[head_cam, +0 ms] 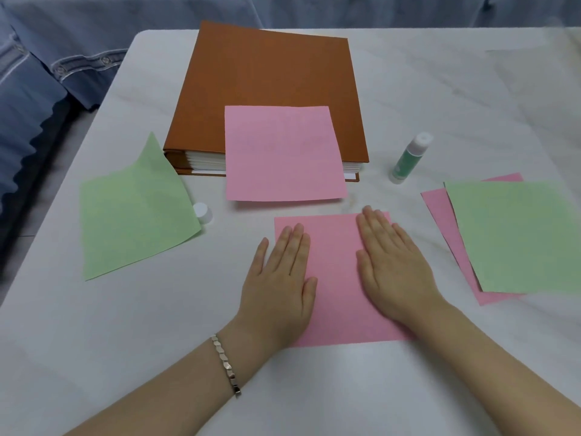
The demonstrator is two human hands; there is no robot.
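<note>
- Two hands lay flat on the pink sheet (336, 278), which sat on the table (125, 341) just in front of the brown binder (267, 89).
- The left hand (279, 287) pressed the sheet's left edge with straight, closed-up fingers, its outer side spilling onto the table. It gripped nothing.
- The right hand (393, 269) pressed the sheet's right half, fingers straight and reaching the far corner. It held nothing either.
- The sheet's far edge lay near, but apart from, a second pink sheet (283, 152), which rested on the binder's cover and overhung its front edge.
- Bare table stretched from the binder's front past both forearms, the widest open room in view.
- Left of the binder lay a left green sheet (132, 215), its far corner lifted. A white cap (202, 212) stood at its right edge.
- Right of the binder a glue bottle (408, 158) stood upright, well apart from the hands. Its top was too blurred to tell whether it was closed.
- Further right of the binder, a right green sheet (518, 237) covered most of a third pink sheet (446, 221), whose left and far edges showed.
- The binder was closed, with a thick block of white pages showing between its covers at the front.
- The glue bottle's body looked green, but how full it was could not be told.
</note>
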